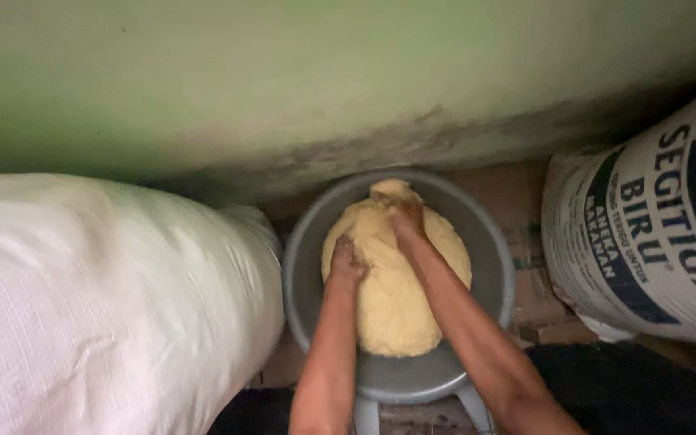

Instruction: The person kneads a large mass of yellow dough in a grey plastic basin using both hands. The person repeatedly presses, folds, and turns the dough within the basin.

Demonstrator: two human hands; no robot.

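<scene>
A big mound of pale yellow dough (396, 298) sits inside a round grey basin (493, 266), filling most of it and rising well above the bottom. The basin stands low against a green wall (324, 72) whose lower edge is stained and dirty.

Both of the person's bare arms reach down into the basin from the near side. The left hand (348, 262) is bunched into a fist and pressed knuckles-first into the left upper part of the dough, sunk a little into the soft surface. The right hand (406, 213) lies further away, near the far top of the mound, its fingers curled down and gripping a lump of dough that bulges up just beyond them toward the basin's far rim. Dough clings to both hands, so the exact lie of each finger is hard to make out. The right forearm crosses over the right side of the mound; the left forearm comes in almost straight.

To the left, just beside the basin and seemingly touching its rim, lies a large, full white woven sack (98, 306). To the right, a little apart from the basin, another stuffed white sack with dark blue printing (646, 234) leans in. Between it and the basin a patch of brown cardboard (533, 282) shows underneath.
</scene>
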